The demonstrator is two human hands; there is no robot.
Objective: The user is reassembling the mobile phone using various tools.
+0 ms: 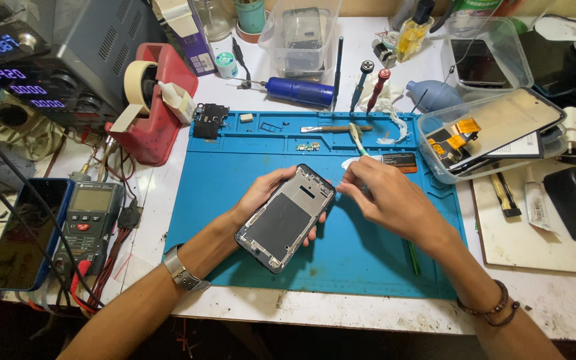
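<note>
My left hand (261,197) holds an opened phone frame (287,218), dark-rimmed with a grey metal inner plate, tilted above the blue work mat (221,180). My right hand (385,197) pinches a small green-handled brush (357,140) and rests its tip at the upper right corner of the frame. A metal watch sits on my left wrist, and dark bead bracelets on my right wrist.
On the mat's top tray lie a small circuit board (209,113), a metal spudger (335,128) and tiny parts. Around it stand a red tape dispenser (155,100), a multimeter (89,217), a power supply (41,60), screwdrivers (375,90), plastic boxes holding a screen (495,127).
</note>
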